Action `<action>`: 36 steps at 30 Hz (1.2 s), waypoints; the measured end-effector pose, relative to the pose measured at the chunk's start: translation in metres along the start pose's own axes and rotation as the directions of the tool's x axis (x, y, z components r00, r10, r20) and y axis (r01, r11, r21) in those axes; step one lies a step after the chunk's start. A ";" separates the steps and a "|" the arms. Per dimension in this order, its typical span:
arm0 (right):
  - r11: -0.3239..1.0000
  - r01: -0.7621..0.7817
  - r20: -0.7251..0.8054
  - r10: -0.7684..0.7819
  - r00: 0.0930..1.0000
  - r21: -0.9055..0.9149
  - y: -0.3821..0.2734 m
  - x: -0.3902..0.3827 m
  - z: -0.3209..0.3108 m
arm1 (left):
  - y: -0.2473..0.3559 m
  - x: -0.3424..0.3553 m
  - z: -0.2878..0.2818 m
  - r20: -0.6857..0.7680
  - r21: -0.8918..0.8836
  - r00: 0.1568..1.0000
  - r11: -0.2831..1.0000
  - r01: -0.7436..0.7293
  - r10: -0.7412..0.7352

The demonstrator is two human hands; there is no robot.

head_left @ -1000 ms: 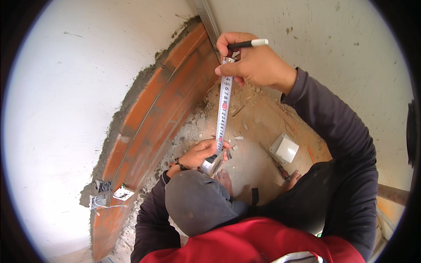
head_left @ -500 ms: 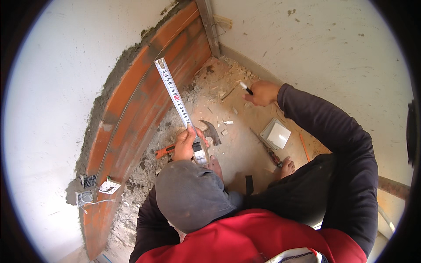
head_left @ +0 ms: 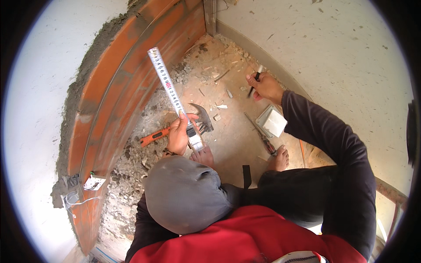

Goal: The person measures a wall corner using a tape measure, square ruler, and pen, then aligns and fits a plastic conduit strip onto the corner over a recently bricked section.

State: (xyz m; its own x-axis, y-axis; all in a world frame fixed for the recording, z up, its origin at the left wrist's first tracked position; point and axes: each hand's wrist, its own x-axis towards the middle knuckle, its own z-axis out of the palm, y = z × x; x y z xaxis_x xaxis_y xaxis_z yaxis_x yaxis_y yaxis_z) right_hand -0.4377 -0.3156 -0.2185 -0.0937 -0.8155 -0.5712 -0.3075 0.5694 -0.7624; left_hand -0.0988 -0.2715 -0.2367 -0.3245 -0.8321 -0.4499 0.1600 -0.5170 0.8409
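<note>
My left hand (head_left: pixel 179 135) grips a tape measure case (head_left: pixel 194 139), and its white blade (head_left: pixel 165 82) sticks up and left toward the exposed orange brick band (head_left: pixel 112 83) in the wall. My right hand (head_left: pixel 265 87) is stretched out over the floor near the right wall and holds a black marker pen (head_left: pixel 255 81). A claw hammer with an orange handle (head_left: pixel 154 135) lies on the rubble just beside my left hand, its steel head (head_left: pixel 203 117) behind the tape.
A square white electrical box (head_left: pixel 272 122) and a screwdriver (head_left: pixel 261 134) lie on the dusty floor by my bare feet (head_left: pixel 280 158). Broken mortar rubble (head_left: pixel 131 175) lines the brick wall. A small wall box with wires (head_left: pixel 93 183) sits low on the left.
My right hand let go of the tape's end and dropped from high on the wall to the floor by the right wall. The blade now stands free, tilted left, and shorter.
</note>
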 end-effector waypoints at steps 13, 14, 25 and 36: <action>0.599 -0.007 -0.324 0.443 0.836 0.801 0.071 -0.026 0.096 | -0.017 0.147 0.045 0.352 0.407 0.907 0.910 0.073 -0.231; 0.561 0.007 -0.320 0.461 0.828 0.828 0.074 -0.027 0.100 | -0.019 0.151 0.050 0.367 0.421 0.901 0.905 0.062 -0.232; 0.389 0.118 -0.318 0.504 0.803 0.914 0.081 -0.015 0.124 | -0.033 0.165 0.060 0.355 0.451 0.879 0.882 0.136 -0.318; 0.382 0.222 -0.381 0.415 0.826 0.897 0.089 -0.010 0.126 | -0.041 0.167 0.056 0.332 0.425 0.898 0.896 0.131 -0.289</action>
State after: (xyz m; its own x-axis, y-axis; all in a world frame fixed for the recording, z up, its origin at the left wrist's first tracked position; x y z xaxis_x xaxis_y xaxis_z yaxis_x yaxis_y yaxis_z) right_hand -0.3452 -0.2437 -0.3191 -0.5663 -0.4767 -0.6724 0.7110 0.1301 -0.6911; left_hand -0.2119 -0.3778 -0.3291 -0.6472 -0.5309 -0.5470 -0.2957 -0.4866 0.8221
